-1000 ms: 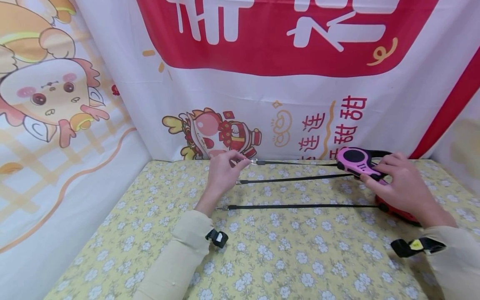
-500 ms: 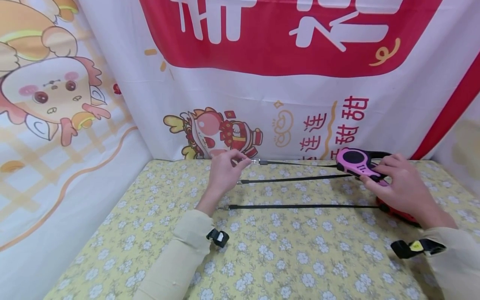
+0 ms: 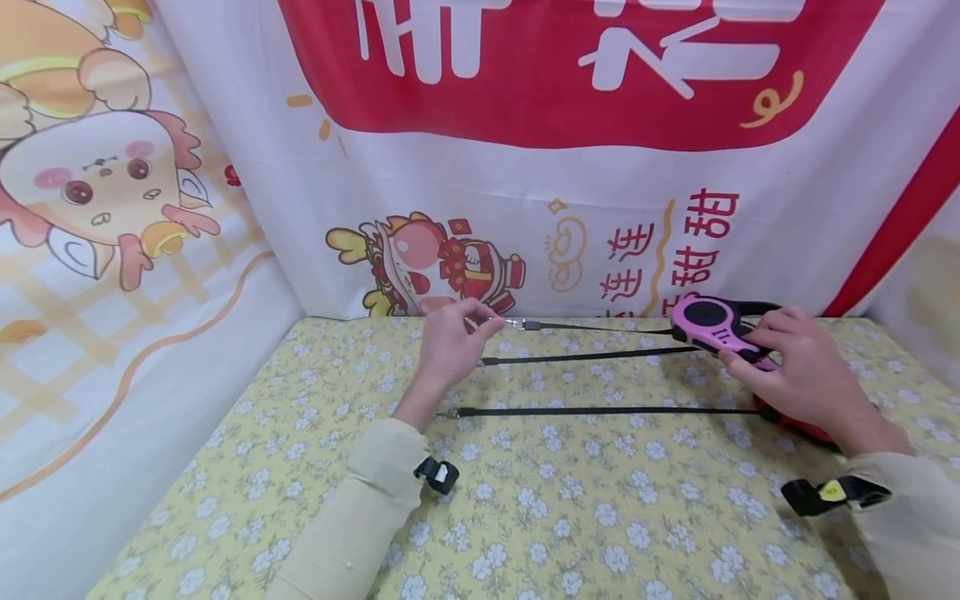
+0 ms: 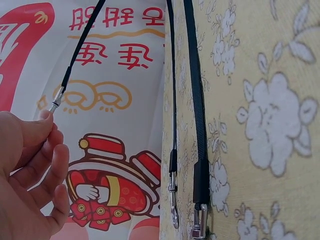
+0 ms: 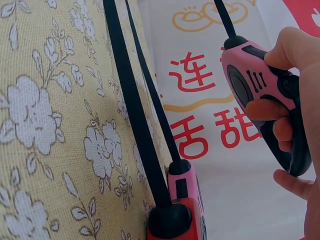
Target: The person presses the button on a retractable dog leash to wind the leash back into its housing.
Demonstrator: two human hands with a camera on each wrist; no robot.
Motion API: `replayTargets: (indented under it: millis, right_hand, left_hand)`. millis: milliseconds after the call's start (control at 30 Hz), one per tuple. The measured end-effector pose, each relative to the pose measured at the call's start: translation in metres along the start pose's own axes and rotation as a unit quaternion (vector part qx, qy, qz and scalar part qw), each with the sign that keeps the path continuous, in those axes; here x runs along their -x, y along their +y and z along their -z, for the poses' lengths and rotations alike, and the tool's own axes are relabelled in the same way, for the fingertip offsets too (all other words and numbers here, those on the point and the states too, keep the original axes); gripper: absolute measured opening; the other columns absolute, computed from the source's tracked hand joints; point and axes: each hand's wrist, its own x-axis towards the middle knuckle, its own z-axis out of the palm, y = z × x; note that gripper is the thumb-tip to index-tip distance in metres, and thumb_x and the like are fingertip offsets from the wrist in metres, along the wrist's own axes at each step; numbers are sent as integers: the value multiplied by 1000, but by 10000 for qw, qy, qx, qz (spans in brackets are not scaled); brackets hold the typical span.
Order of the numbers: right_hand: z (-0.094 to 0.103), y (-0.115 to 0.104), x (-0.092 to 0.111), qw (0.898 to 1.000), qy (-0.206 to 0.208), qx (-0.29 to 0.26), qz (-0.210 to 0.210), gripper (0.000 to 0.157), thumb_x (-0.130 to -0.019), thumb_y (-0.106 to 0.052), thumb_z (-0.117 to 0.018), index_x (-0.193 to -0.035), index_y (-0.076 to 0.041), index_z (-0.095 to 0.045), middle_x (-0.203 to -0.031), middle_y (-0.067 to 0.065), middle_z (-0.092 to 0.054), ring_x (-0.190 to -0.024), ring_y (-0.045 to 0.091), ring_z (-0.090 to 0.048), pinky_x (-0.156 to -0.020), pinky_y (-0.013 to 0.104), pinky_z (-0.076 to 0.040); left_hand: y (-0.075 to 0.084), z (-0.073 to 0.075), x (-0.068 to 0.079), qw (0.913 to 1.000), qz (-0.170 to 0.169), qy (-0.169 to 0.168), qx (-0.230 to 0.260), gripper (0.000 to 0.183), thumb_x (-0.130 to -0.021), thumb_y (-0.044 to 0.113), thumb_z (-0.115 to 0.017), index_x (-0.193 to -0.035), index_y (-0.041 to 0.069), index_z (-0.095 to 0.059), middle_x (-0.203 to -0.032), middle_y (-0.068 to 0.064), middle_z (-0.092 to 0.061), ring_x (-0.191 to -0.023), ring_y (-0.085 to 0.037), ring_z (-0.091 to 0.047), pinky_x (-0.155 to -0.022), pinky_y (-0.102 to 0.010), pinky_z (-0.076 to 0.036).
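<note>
My right hand [image 3: 806, 371] grips a pink-and-black retractable dog leash [image 5: 245, 80], held up off the table, with fingers curled round its handle. A thin black strap [image 3: 592, 327] runs from it leftward to a metal snap clip [image 4: 56, 99]. My left hand [image 3: 452, 342] pinches the end of that clip between thumb and forefinger, and the strap hangs stretched between both hands. Below lie a second pink leash [image 5: 184, 184] and a red leash [image 3: 795, 425], partly hidden by my right hand and wrist. Their straps are pulled out straight to the left, ending in metal clips [image 4: 173, 202].
A yellow floral cloth [image 3: 570, 500] covers the table. Right behind it hangs a white and red printed banner [image 3: 585, 175], close to both hands. Another printed sheet [image 3: 97, 333] closes off the left side. Black camera straps [image 3: 438, 475] sit on both wrists.
The clip has turned slightly and shows a little further out to the right of my left fingertips. My right hand and the pink leash have barely moved.
</note>
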Motion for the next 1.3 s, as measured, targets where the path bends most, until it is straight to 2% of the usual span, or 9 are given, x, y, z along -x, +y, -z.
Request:
replayTargets:
  millis: [367, 633, 867, 1300]
  right_hand:
    - [0, 1, -1, 10000, -62, -50, -31, 41, -79, -24, -87, -100, 10, -77, -102, 28, -70, -98, 35, -48, -73, 50, -43]
    - [0, 4, -2, 9999, 11, -103, 81, 40, -80, -24, -86, -98, 10, -77, -101, 28, -70, -97, 34, -48, -72, 49, -41]
    - [1, 0, -3, 9999, -146, -36, -48, 42, -79, -23, -86, -101, 11, -77, -104, 29, -69, -101, 36, -47, -75, 51, -41]
    - [1, 0, -3, 9997, -185, -95, -111, 41, -81, -24, -85, -101, 11, -77, -106, 29, -69, -101, 36, -47, -76, 51, -40]
  left_hand:
    - [2, -1, 0, 9999, 92, -74, 89, 13, -101, 30, -74, -102, 17, -77, -92, 1, -75, -75, -18, -63, -62, -30, -47]
    - [0, -3, -2, 9998, 19, -130, 136, 10, -102, 26, -72, -103, 16, -77, -92, -1, -74, -75, -18, -64, -62, -30, -49]
    - [1, -4, -1, 9998, 20, -187, 63, 11, -103, 25, -70, -104, 16, -77, -95, -1, -76, -77, -18, -66, -63, -30, -50]
    - [0, -2, -2, 9998, -28, -154, 110, 12, -103, 23, -69, -103, 14, -77, -92, -2, -76, -76, -19, -65, -65, -30, -49]
